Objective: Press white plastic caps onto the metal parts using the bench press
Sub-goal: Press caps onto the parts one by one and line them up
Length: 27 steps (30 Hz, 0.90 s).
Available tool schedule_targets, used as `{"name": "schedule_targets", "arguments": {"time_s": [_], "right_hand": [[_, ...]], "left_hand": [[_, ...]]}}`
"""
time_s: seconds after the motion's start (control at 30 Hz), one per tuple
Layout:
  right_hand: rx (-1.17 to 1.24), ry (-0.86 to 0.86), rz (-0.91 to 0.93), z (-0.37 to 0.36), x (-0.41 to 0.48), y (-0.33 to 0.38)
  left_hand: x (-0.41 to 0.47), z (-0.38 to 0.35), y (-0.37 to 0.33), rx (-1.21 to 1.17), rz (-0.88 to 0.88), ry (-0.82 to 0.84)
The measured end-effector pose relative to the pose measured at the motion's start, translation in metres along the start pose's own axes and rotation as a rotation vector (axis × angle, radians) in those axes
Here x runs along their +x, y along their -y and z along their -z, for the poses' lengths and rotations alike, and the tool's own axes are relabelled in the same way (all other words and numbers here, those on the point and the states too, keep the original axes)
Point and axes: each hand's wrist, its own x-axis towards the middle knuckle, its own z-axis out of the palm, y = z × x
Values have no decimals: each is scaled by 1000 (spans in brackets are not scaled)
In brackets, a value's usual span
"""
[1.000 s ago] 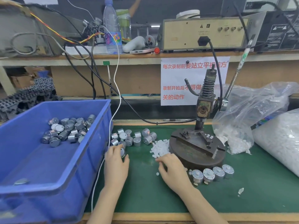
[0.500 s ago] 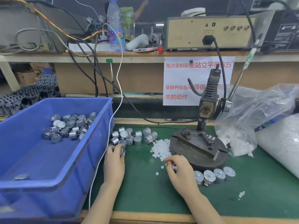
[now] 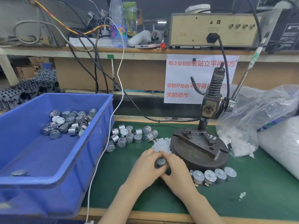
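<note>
Both hands meet low on the green bench [image 3: 258, 199] around one small metal part [image 3: 161, 162]. The left hand [image 3: 145, 167] grips it from the left with curled fingers [image 3: 151, 154], and the right hand [image 3: 176, 171] curls over its top and right side, so the part is pinched between the two sets of fingers with only a dark grey patch of it showing. Whether a cap is also held at the fingertips cannot be told. Just beyond the fingers lies a loose heap of white caps [image 3: 161, 145], touching the round base of the press [image 3: 199, 151], which stands just to the right of the fingers with its column and lever rising behind. Farther beyond and to the left of the fingers, a cluster of loose metal parts [image 3: 129, 136] lies on the bench beside the blue bin [image 3: 56, 159], which holds more of them in its far corner. Right of the fingers, four metal parts [image 3: 215, 175] stand in a row against the front edge of the press base. Well to the right, past the press, an open clear bag [image 3: 250, 113] spills more white caps onto the bench.
</note>
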Motion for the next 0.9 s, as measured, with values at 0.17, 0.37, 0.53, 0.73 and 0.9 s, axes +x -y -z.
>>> {"name": "schedule_targets", "arguments": {"time_s": [0.17, 0.37, 0.53, 0.73, 0.9], "right_hand": [[-50, -154, 23, 2, -2, 0], [184, -233, -59, 7, -3, 6], [286, -178, -126, 5, -3, 9], [294, -16, -225, 1, -1, 5], [275, 34, -252, -1, 1, 3]], "left_hand": [[-12, -3, 9, -44, 18, 11], [-20, -1, 21, -341, 233, -212], [-18, -2, 24, -370, 362, -266], [-16, -1, 25, -471, 418, -322], [-15, -2, 26, -472, 425, -325]]}}
